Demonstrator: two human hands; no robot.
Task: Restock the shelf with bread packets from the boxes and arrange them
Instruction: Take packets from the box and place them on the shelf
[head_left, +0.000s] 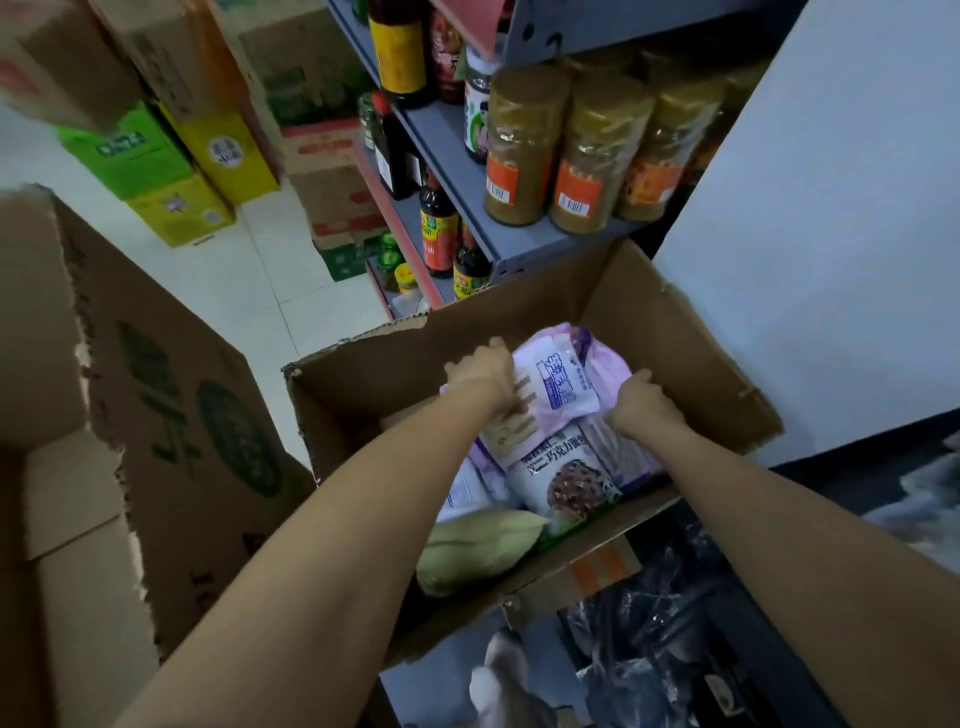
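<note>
An open cardboard box stands in front of me, below the grey shelf. Inside lie several bread packets. A pink and purple packet sits on top. My left hand grips its left edge and my right hand grips its right edge. Under it lies a white packet with a chocolate bread picture, and a pale green packet rests near the box's front wall.
Spice jars and sauce bottles fill the grey shelf. A second large cardboard box stands at my left. Stacked green, yellow and brown cartons crowd the tiled floor behind. A white panel rises on the right.
</note>
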